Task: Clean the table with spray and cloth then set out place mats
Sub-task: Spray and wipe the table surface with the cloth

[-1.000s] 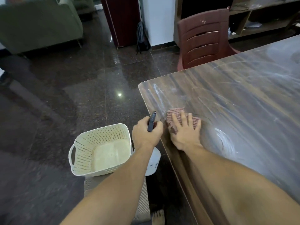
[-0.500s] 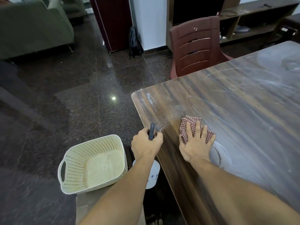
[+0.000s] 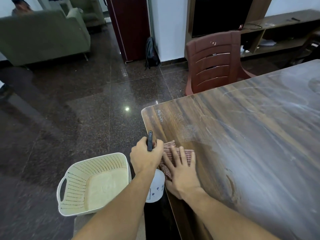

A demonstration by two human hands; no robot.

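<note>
**Wipe in progress at near table edge; spray bottle held off the surface**

The right hand [image 3: 181, 172] lies flat on the checked cloth [image 3: 189, 155], fingers straight and spread, pressing it onto the table [image 3: 251, 161] right at the near edge. The left hand [image 3: 146, 157] is curled round the head of the spray bottle [image 3: 155, 186]. The bottle hangs off the table just beside that edge, with its dark nozzle pointing away from the person.

Assessment: the step in hand is wiping. Pale streaks and smears cover much of the surface, so cleaning looks far from complete. Even palm pressure and overlapping strokes from the edge inward would suit, since an outward stroke could carry the cloth over the lip. The bottle is best kept clear of the wiping arm.

Clearances: a cream perforated basket [image 3: 97, 159] sits just beside the left forearm, and its support is largely hidden. The rounded table corner ahead carries white residue. Open tabletop extends to the right and beyond. A maroon chair [image 3: 213, 63] stands near the far edge. Dark floor [image 3: 86, 110] lies open to the left, and a sofa [image 3: 43, 35] is well apart. No place mats are in view.
</note>
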